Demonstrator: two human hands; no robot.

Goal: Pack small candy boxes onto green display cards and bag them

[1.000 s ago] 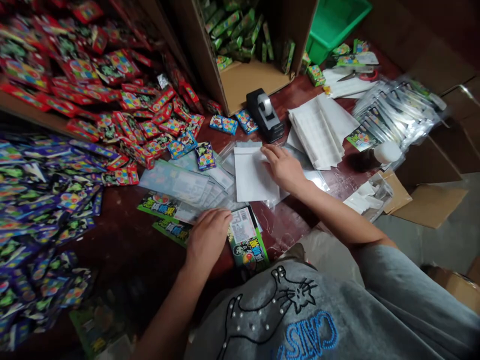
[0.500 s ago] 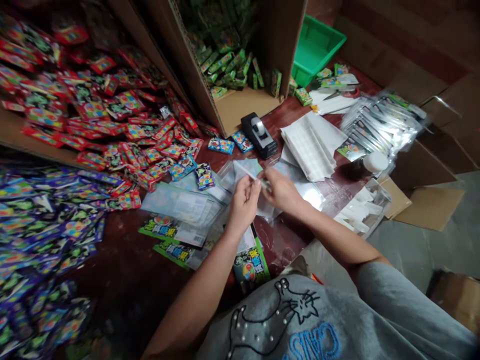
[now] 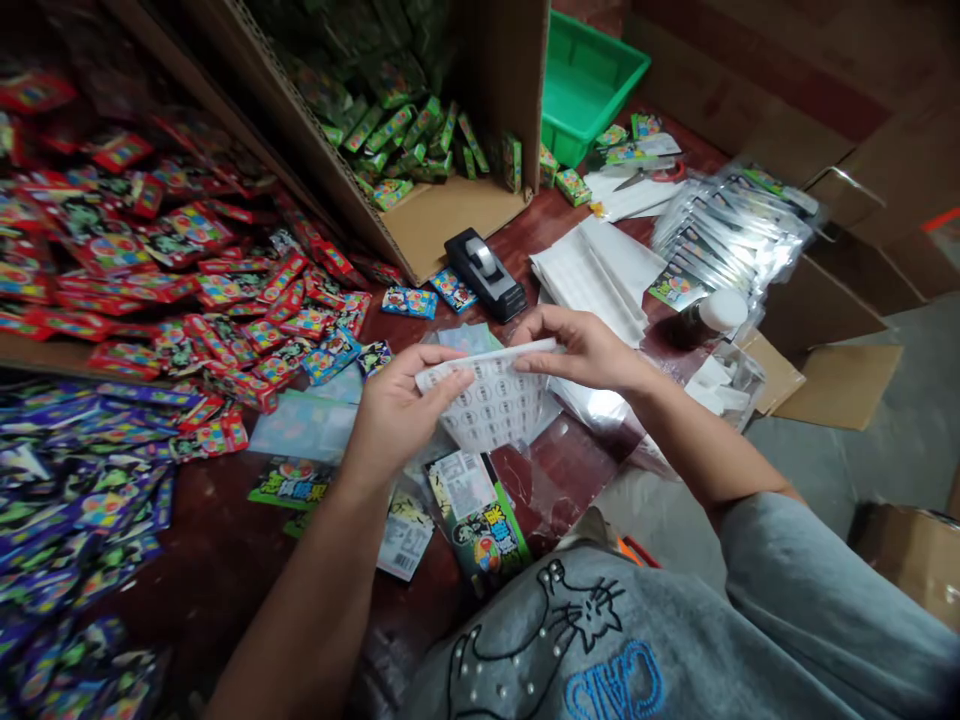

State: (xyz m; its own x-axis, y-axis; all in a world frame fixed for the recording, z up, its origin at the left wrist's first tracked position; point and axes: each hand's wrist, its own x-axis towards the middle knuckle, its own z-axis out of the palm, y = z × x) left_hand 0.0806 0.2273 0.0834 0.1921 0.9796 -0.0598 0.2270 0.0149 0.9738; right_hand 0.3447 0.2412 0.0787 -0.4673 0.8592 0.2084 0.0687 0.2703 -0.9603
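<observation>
Between my hands is a white sheet of round printed stickers (image 3: 496,408), its upper edge curled over. My left hand (image 3: 399,405) pinches the sheet's left end between thumb and fingers. At the other end, my right hand (image 3: 581,345) grips the upper right corner the same way. Below the sheet lie a black and green printed card (image 3: 487,535) and clear plastic bags (image 3: 559,475). Just beyond my hands sits a black tape dispenser (image 3: 487,275). More folded white sheets (image 3: 589,275) rest to its right.
Heaps of red candy packets (image 3: 187,230) and purple packets (image 3: 90,490) cover the left side. A cardboard box (image 3: 465,215) of small green boxes stands behind. Farther right are a green bin (image 3: 592,75), scissors (image 3: 664,172), stacked clear packs (image 3: 739,225) and a white-capped bottle (image 3: 721,312).
The sticker sheet now hangs spread between my hands, its printed face showing. My hands have moved apart, the left one to the left. The whole view has shifted slightly.
</observation>
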